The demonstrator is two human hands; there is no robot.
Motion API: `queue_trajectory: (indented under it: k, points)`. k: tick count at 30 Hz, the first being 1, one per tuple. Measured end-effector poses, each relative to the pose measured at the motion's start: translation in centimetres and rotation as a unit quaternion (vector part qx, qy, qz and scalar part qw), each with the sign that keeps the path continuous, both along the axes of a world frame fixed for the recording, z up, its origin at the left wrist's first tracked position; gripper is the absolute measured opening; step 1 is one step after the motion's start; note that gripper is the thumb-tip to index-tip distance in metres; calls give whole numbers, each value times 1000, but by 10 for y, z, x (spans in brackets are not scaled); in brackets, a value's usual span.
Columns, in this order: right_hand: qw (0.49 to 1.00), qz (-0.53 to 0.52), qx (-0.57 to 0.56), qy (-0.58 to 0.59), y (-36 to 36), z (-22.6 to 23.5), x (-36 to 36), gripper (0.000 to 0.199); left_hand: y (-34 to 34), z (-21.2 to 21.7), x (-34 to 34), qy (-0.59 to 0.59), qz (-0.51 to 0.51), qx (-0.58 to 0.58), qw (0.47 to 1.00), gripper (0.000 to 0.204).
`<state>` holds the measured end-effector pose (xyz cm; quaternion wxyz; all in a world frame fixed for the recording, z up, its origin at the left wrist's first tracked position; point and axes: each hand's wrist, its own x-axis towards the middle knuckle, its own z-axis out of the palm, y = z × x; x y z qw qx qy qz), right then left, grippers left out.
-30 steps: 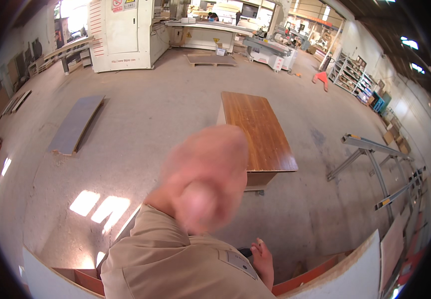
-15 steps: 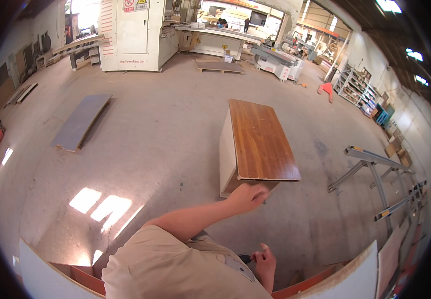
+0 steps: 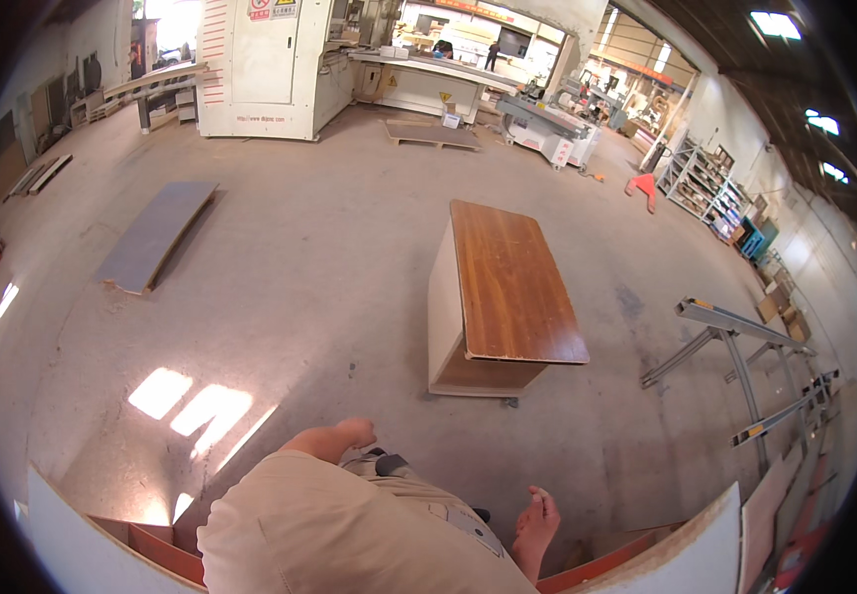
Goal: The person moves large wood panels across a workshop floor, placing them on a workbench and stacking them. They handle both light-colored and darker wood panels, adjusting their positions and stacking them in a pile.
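My left hand (image 3: 355, 433) hangs low in front of my body, its fingers curled in, with nothing seen in it. Lower right, my right hand (image 3: 537, 520) is raised slightly beside my hip, its fingers partly stretched and apart, holding nothing. Beyond both hands stands a pale-sided cabinet (image 3: 512, 287) with a glossy brown wood-grain top that overhangs its near end. A small dark caster (image 3: 512, 403) shows under its near right corner. Neither hand touches the cabinet.
On the left, a grey board stack (image 3: 158, 236) lies on the floor. A metal roller stand (image 3: 745, 327) is at the right. Pale panels with reddish inner parts (image 3: 156, 547) lie close behind me. A large white machine (image 3: 260, 69) stands at the back, with an orange-red floor piece (image 3: 641, 188) farther right.
My left hand has come away from the cabinet's near edge, back toward my body and leftward. The right hand's fingers have straightened somewhat. The view has shifted slightly.
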<state>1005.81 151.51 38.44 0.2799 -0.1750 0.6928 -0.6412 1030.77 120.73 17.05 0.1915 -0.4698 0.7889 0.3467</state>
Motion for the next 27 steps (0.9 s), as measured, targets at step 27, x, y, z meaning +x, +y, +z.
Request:
queue_trajectory:
  k: [27]
  points:
    - [995, 59, 84, -6, -4, -11, 3, 30, 14, -7, -47, 64, -80, 4, 995, 42]
